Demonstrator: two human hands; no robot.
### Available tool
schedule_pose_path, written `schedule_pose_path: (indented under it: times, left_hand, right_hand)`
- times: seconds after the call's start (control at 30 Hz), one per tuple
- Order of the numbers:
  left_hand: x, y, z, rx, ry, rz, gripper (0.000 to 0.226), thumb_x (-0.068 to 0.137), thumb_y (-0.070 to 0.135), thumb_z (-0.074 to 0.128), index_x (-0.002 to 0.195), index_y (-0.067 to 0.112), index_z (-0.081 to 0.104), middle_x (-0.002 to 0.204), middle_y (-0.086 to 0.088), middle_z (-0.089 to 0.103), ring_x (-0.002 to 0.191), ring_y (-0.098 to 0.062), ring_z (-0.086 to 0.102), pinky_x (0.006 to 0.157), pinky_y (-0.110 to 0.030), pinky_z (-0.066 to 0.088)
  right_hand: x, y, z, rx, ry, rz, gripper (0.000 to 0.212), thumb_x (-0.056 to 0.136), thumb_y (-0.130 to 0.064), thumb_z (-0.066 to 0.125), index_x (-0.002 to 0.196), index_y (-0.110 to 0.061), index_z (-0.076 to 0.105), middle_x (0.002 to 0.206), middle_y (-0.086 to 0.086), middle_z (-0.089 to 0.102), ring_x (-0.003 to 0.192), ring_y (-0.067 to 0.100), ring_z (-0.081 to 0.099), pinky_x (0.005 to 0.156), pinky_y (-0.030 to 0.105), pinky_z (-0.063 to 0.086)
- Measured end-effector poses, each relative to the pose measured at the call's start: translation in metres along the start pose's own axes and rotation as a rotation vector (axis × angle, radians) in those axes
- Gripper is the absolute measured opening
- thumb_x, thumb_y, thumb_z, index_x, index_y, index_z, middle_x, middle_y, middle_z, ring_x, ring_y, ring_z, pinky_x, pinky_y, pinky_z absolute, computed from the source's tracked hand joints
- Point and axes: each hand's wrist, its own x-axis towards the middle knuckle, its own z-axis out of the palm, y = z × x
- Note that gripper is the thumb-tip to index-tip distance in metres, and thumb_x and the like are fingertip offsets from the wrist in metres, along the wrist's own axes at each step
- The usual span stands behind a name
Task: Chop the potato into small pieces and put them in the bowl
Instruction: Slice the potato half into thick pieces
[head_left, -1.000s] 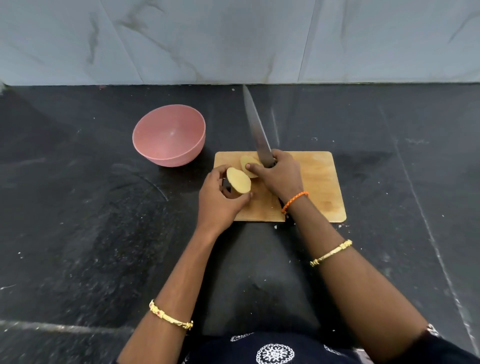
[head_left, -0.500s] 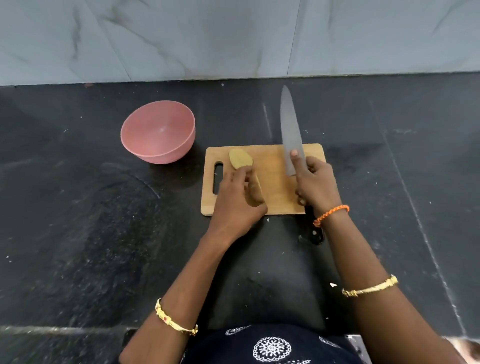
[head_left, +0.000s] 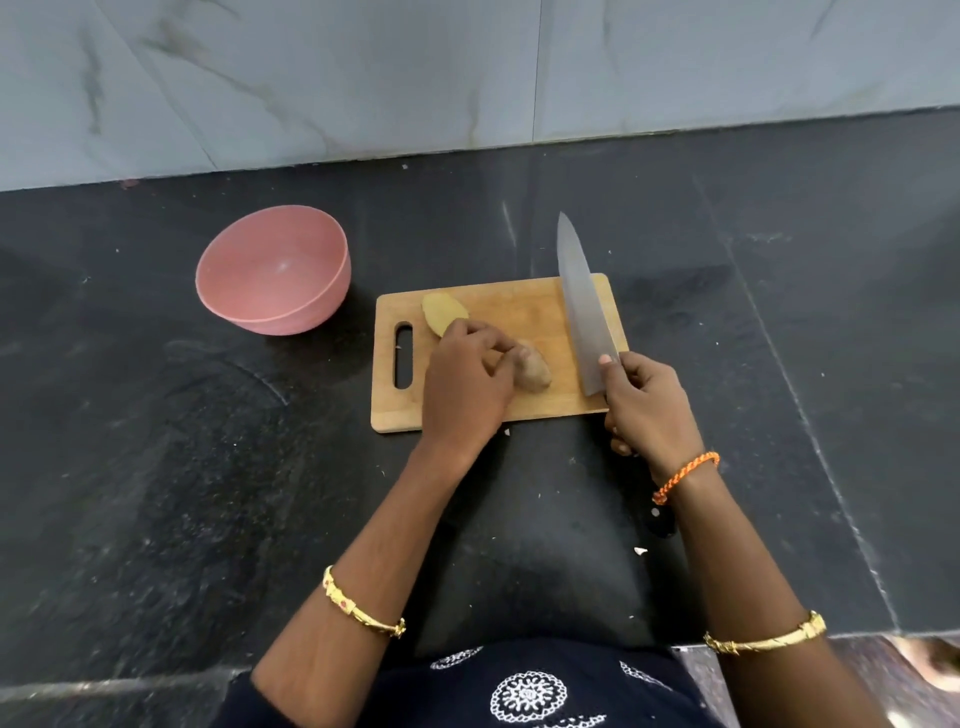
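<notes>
Potato: two halves lie on the board (head_left: 519, 317), neither yet chopped small. Your left hand (head_left: 465, 382) rests over the near half (head_left: 532, 371), fingers curled down onto it and pinning it skin side up near the middle of the board. The far half (head_left: 444, 312) lies loose toward the back-left corner of the board, just beyond your left knuckles and close to the handle slot.

Your right hand (head_left: 647, 410) is clamped round the handle of the knife (head_left: 584, 312), forefinger laid on the blade. The blade runs over the right edge of the board, tip pointing away from you, and stands apart from both halves. Whether the edge touches the wood cannot be told.

Hazards from this position:

- Rolling. If the near half sits on its rounded side, downward pressure may rock it and throw the blade sideways. Set the flat face down before cutting.
- Fingertips. Your left fingers cover much of the near half. Tuck them back from the cut line, or the blade may meet them.
- Board shift. The board lies on a smooth dark counter (head_left: 156, 467); a hard chop could slide it.
- Spill. The bowl (head_left: 272, 270) stands left of the board, apart from it and holding nothing. Pieces carried across the gap may drop on the counter.
</notes>
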Motion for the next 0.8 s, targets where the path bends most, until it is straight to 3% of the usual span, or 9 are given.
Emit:
schedule_pose_path:
  times: [0.1,0.17,0.27,0.4,0.47,0.53,0.63,0.73,0.8]
  left_hand:
    - [-0.006,-0.005,0.003,0.038,0.111,-0.032,0.022,0.076,0.037,0.074,0.081,0.016,0.066,0.092,0.008,0.057,0.074,-0.006,0.054,0.069,-0.022,0.049]
    - [-0.009,-0.006,0.005,0.033,0.064,-0.024,0.034,0.069,0.043,0.078,0.085,0.018,0.061,0.091,0.01,0.051,0.073,-0.004,0.05,0.066,-0.018,0.045]
    - [-0.01,-0.009,0.009,0.004,0.044,0.057,0.027,0.079,0.031,0.073,0.1,0.016,0.067,0.101,0.007,0.054,0.083,-0.005,0.053,0.077,-0.019,0.048]
    - [-0.01,-0.011,0.004,-0.016,0.155,0.016,0.01,0.075,0.024,0.077,0.078,0.016,0.071,0.091,0.008,0.06,0.077,0.0,0.054,0.071,-0.007,0.044]
    - [-0.01,-0.011,0.003,-0.019,0.194,-0.038,0.014,0.076,0.025,0.076,0.071,0.018,0.064,0.087,0.008,0.059,0.075,-0.003,0.055,0.065,-0.01,0.044]
    - [-0.012,-0.01,0.003,0.015,0.18,-0.066,0.004,0.084,0.018,0.067,0.086,0.014,0.067,0.098,0.005,0.058,0.082,-0.004,0.056,0.068,-0.007,0.042]
    - [-0.017,-0.006,0.007,0.052,0.147,0.001,0.034,0.09,0.003,0.053,0.123,0.006,0.058,0.122,-0.001,0.051,0.107,-0.006,0.053,0.093,-0.006,0.039]
    - [-0.019,0.001,0.01,0.05,0.009,0.005,0.059,0.083,0.031,0.068,0.133,0.008,0.048,0.13,-0.001,0.045,0.116,-0.01,0.047,0.101,-0.02,0.04]
    - [-0.011,0.0,0.01,0.094,-0.112,-0.035,0.075,0.073,0.039,0.076,0.135,0.009,0.047,0.13,-0.001,0.043,0.119,-0.011,0.043,0.102,-0.018,0.034]
  right_hand:
    - [-0.008,-0.004,-0.001,-0.162,-0.005,-0.112,0.038,0.095,-0.03,0.046,0.076,0.003,0.05,0.056,0.002,0.038,0.051,0.019,0.039,0.048,0.032,0.041]
    - [-0.015,-0.005,0.0,-0.236,-0.017,-0.163,0.038,0.095,-0.029,0.046,0.074,0.002,0.051,0.057,0.003,0.041,0.055,0.019,0.041,0.054,0.031,0.04]
    - [-0.024,-0.002,-0.001,-0.265,-0.015,-0.174,0.038,0.096,-0.027,0.046,0.065,-0.005,0.044,0.055,-0.001,0.038,0.054,0.015,0.036,0.052,0.03,0.031]
    - [-0.027,0.003,-0.005,-0.271,0.004,-0.163,0.036,0.096,-0.027,0.047,0.07,-0.001,0.049,0.054,-0.002,0.038,0.054,0.015,0.036,0.048,0.022,0.029]
    - [-0.027,0.003,-0.008,-0.282,-0.006,-0.172,0.036,0.096,-0.028,0.047,0.077,0.002,0.054,0.058,0.002,0.044,0.056,0.015,0.039,0.048,0.022,0.029]
    - [-0.026,0.002,-0.009,-0.289,-0.021,-0.187,0.036,0.096,-0.029,0.046,0.08,0.002,0.057,0.063,0.01,0.05,0.06,0.018,0.043,0.051,0.025,0.032]
    - [-0.026,-0.001,-0.009,-0.299,-0.027,-0.202,0.035,0.096,-0.028,0.046,0.082,0.001,0.058,0.069,0.018,0.056,0.063,0.022,0.047,0.053,0.027,0.034]
    - [-0.025,-0.004,-0.008,-0.306,-0.024,-0.208,0.031,0.096,-0.028,0.046,0.082,-0.005,0.061,0.07,0.015,0.06,0.063,0.021,0.049,0.05,0.019,0.033]
    - [-0.024,-0.006,-0.006,-0.299,-0.047,-0.185,0.028,0.096,-0.03,0.045,0.085,-0.012,0.063,0.071,0.009,0.062,0.067,0.019,0.054,0.053,0.017,0.037]
